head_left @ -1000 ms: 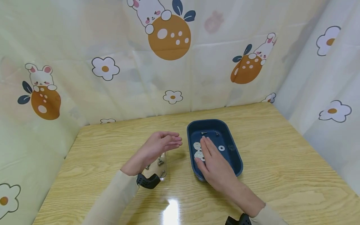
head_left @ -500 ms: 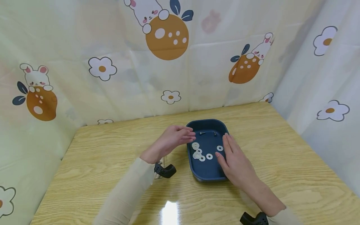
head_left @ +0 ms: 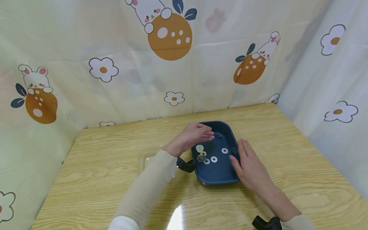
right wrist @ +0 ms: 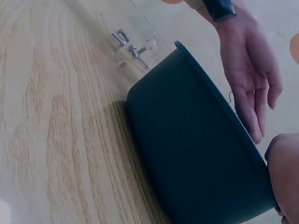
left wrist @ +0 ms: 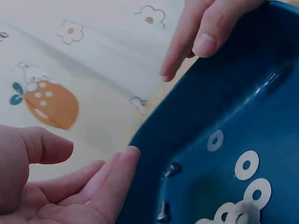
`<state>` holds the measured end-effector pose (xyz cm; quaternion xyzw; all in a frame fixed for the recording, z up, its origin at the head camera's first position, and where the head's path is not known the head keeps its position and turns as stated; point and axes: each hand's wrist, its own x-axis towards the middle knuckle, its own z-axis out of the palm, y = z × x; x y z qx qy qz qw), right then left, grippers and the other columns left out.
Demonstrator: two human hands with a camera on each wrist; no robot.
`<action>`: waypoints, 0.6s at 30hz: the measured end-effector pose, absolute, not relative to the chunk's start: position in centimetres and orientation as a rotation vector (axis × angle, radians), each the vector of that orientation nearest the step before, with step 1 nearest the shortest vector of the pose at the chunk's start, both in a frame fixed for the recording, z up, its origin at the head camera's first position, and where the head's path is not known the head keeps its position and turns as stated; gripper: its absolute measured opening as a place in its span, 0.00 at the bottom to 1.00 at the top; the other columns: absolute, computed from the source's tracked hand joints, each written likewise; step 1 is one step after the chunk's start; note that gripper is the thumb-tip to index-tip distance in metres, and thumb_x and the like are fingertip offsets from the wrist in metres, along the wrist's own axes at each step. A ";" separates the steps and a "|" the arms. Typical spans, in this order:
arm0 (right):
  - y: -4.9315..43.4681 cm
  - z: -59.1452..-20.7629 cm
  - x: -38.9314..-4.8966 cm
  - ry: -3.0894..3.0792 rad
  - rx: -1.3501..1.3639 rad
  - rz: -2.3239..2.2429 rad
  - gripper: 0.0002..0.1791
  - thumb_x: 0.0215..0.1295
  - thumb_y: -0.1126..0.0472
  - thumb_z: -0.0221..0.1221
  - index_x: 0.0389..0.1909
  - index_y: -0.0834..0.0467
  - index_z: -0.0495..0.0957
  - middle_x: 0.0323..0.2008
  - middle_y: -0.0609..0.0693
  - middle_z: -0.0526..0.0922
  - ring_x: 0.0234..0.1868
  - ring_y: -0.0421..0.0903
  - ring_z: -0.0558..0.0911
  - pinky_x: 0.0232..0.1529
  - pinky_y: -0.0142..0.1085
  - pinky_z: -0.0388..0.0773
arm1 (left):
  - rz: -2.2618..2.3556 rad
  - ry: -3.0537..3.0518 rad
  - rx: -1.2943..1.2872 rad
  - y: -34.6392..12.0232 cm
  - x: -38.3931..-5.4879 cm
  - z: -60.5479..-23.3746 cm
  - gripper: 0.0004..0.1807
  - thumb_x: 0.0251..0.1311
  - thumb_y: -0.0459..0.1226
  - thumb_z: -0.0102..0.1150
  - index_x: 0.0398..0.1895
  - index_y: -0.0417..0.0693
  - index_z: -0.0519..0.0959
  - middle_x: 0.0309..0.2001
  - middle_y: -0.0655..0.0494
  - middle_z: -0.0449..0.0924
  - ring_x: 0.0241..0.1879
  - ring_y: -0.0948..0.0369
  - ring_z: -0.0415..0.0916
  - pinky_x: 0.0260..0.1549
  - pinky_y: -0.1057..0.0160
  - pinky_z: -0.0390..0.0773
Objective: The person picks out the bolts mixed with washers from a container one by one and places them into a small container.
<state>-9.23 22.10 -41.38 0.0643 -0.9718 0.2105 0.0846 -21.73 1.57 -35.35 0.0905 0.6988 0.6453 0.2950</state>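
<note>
A dark blue tray (head_left: 219,175) holds several pale flat washers (head_left: 214,159) and a couple of small screws (left wrist: 163,213). Over the tray's far left part hovers my left hand (head_left: 190,138), fingers extended and nothing held. In the left wrist view, the left hand (left wrist: 79,186) shows its thumb apart from the other fingers. At the tray's right rim is my right hand (head_left: 254,171), its fingers fairly straight; whether it touches the rim is hard to tell.
A clear plastic box (head_left: 142,155) stands left of the tray, partly behind the left forearm. Metal bolts (right wrist: 132,49) lie in it. Patterned curtains (head_left: 129,105) hang behind the wooden table (head_left: 100,166).
My left hand has moved right, from above the clear box to over the tray. The right hand has shifted right, from above the washers to the tray's right rim.
</note>
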 end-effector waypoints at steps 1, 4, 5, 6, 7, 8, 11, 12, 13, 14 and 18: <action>22.2 -41.4 -9.2 -2.907 0.186 0.636 0.39 0.78 0.49 0.46 0.73 0.75 0.48 0.75 0.72 0.50 0.76 0.68 0.51 0.73 0.62 0.56 | 1.714 1.861 0.233 1.9 -21.8 -35.4 0.22 0.75 0.37 0.48 0.64 0.31 0.71 0.59 0.37 0.79 0.55 0.52 0.82 0.60 0.56 0.80; 22.3 -41.4 -9.2 -2.927 0.170 0.647 0.40 0.78 0.48 0.45 0.73 0.75 0.48 0.75 0.73 0.49 0.76 0.68 0.51 0.73 0.63 0.56 | 1.703 1.866 0.212 3.0 -22.3 -36.0 0.21 0.74 0.36 0.49 0.63 0.29 0.72 0.59 0.35 0.79 0.55 0.51 0.83 0.60 0.56 0.79; 22.4 -41.4 -9.2 -2.936 0.163 0.651 0.40 0.78 0.48 0.45 0.73 0.75 0.48 0.75 0.72 0.50 0.76 0.68 0.51 0.73 0.63 0.56 | 1.707 1.856 0.201 3.3 -22.4 -36.1 0.22 0.74 0.35 0.48 0.64 0.29 0.71 0.60 0.34 0.78 0.55 0.50 0.82 0.61 0.55 0.79; 22.4 -41.4 -9.2 -2.942 0.157 0.652 0.40 0.78 0.48 0.45 0.73 0.75 0.48 0.75 0.73 0.50 0.76 0.68 0.51 0.73 0.63 0.56 | 1.706 1.855 0.191 3.6 -22.5 -36.3 0.22 0.74 0.35 0.48 0.64 0.28 0.70 0.60 0.34 0.77 0.55 0.50 0.82 0.61 0.54 0.79; 22.4 -41.4 -9.2 -2.950 0.150 0.658 0.39 0.78 0.48 0.45 0.74 0.75 0.48 0.75 0.73 0.50 0.76 0.68 0.52 0.73 0.63 0.56 | 1.703 1.855 0.179 3.8 -22.6 -36.5 0.22 0.74 0.35 0.47 0.64 0.27 0.70 0.60 0.34 0.77 0.55 0.49 0.82 0.62 0.54 0.78; 22.4 -41.5 -9.2 -2.956 0.143 0.661 0.39 0.78 0.48 0.45 0.74 0.75 0.48 0.75 0.73 0.51 0.76 0.68 0.52 0.73 0.64 0.56 | 1.695 1.861 0.172 4.1 -22.7 -36.7 0.22 0.74 0.34 0.47 0.64 0.27 0.70 0.60 0.33 0.77 0.55 0.49 0.82 0.62 0.53 0.78; 22.3 -41.6 -9.2 -2.966 0.127 0.671 0.38 0.78 0.50 0.46 0.74 0.74 0.48 0.75 0.72 0.51 0.76 0.68 0.52 0.73 0.64 0.56 | 1.676 1.887 0.131 4.7 -22.9 -37.1 0.21 0.74 0.34 0.46 0.63 0.27 0.71 0.60 0.34 0.77 0.54 0.49 0.82 0.60 0.54 0.79; 22.3 -41.7 -9.2 -2.966 0.125 0.673 0.38 0.78 0.50 0.46 0.74 0.74 0.48 0.75 0.72 0.51 0.76 0.68 0.53 0.73 0.63 0.56 | 1.670 1.898 0.116 4.9 -23.0 -37.2 0.21 0.74 0.34 0.46 0.62 0.28 0.72 0.59 0.35 0.78 0.54 0.49 0.83 0.60 0.55 0.80; 22.3 -41.7 -9.2 -2.964 0.122 0.678 0.38 0.78 0.51 0.46 0.74 0.74 0.48 0.75 0.72 0.51 0.76 0.68 0.52 0.73 0.63 0.56 | 1.663 1.908 0.101 5.1 -23.1 -37.4 0.20 0.74 0.35 0.46 0.61 0.28 0.73 0.59 0.35 0.78 0.54 0.50 0.83 0.59 0.55 0.80; 22.3 -41.7 -9.2 -2.963 0.122 0.678 0.38 0.78 0.51 0.46 0.74 0.74 0.48 0.75 0.72 0.51 0.76 0.68 0.52 0.73 0.63 0.56 | 1.661 1.911 0.089 5.3 -23.1 -37.5 0.20 0.74 0.34 0.46 0.60 0.27 0.74 0.59 0.35 0.78 0.54 0.49 0.83 0.59 0.55 0.80; 22.2 -41.8 -9.2 -2.958 0.130 0.687 0.38 0.79 0.50 0.44 0.74 0.74 0.48 0.75 0.71 0.51 0.76 0.67 0.52 0.73 0.63 0.55 | 1.662 1.934 0.022 6.0 -23.4 -38.2 0.19 0.72 0.35 0.46 0.56 0.27 0.75 0.58 0.35 0.78 0.55 0.48 0.82 0.60 0.54 0.80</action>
